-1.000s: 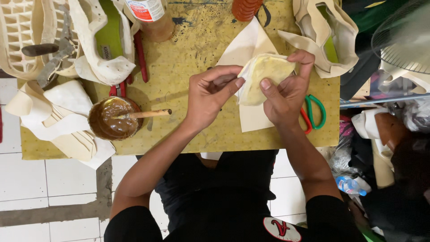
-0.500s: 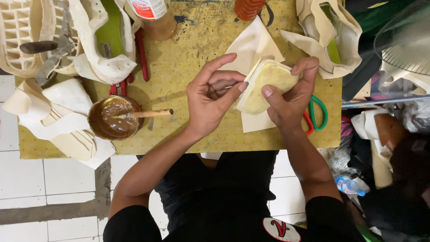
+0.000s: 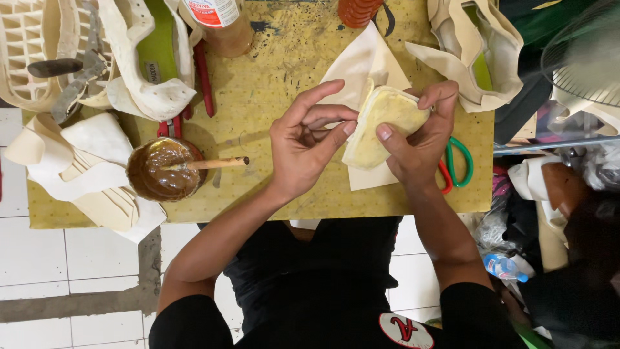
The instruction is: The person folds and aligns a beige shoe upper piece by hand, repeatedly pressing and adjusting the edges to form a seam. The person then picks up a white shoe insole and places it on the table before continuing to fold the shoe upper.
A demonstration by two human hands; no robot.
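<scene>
Above the yellow work board (image 3: 271, 84), both my hands hold a small cream, glue-coated shoe piece (image 3: 382, 123). My right hand (image 3: 420, 139) grips its right side, thumb pressed on its face. My left hand (image 3: 307, 139) pinches its left edge with thumb and fingertips. A cream paper sheet (image 3: 361, 64) lies beneath the piece.
A round pot of brown glue (image 3: 161, 171) with a wooden stick (image 3: 210, 163) sits left of my hands. Cream shoe uppers (image 3: 145, 77) lie at the left and at the top right (image 3: 481, 61). Green-and-red scissors (image 3: 455, 165) rest by my right hand. A bottle (image 3: 223, 22) stands at the top.
The shoe piece has turned slightly and my left fingers have closed in on its left edge. My right thumb has slid onto its face.
</scene>
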